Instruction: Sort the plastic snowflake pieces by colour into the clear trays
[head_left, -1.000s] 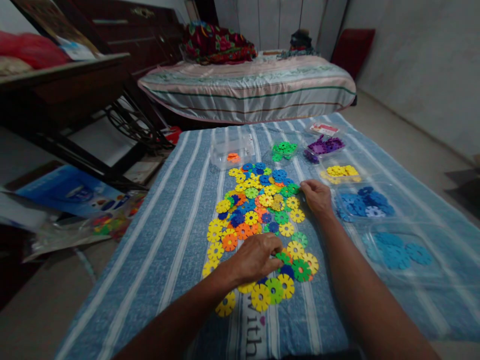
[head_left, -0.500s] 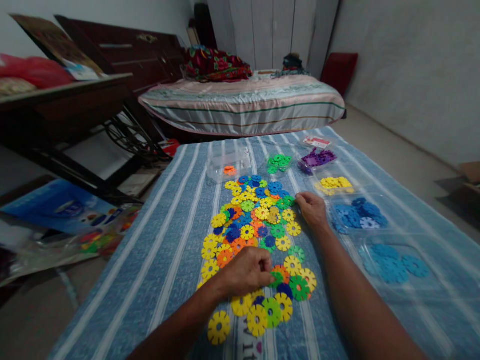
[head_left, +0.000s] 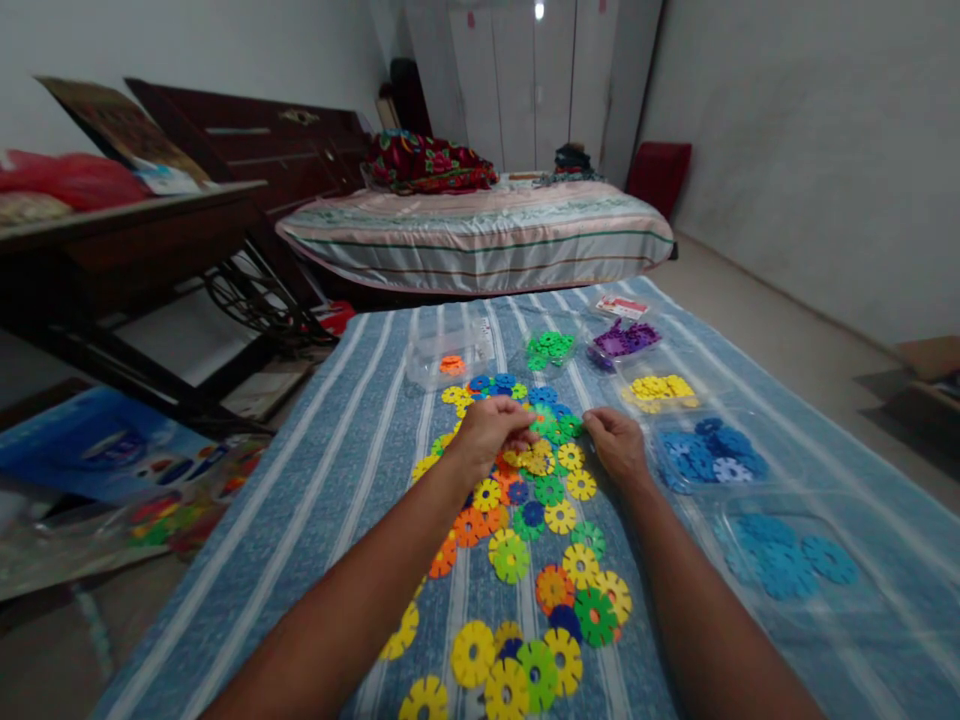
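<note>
Heap of flat plastic discs (head_left: 525, 520) with notched, flower-like rims and a small hole in the middle, spread loose on the striped blue cloth (head_left: 337, 500). Mixed colours: yellow, green, orange, blue, one lime. Lying flat, many overlapping, thicker at the far end, thinner and more apart at the near end. Left hand (head_left: 491, 430) over the far part of the heap, fingers curled down onto yellow and green discs. Right hand (head_left: 619, 445) at the right edge of the heap, fingertips touching a green disc (head_left: 570, 425). Whether any disc is lifted, not possible to tell.
</note>
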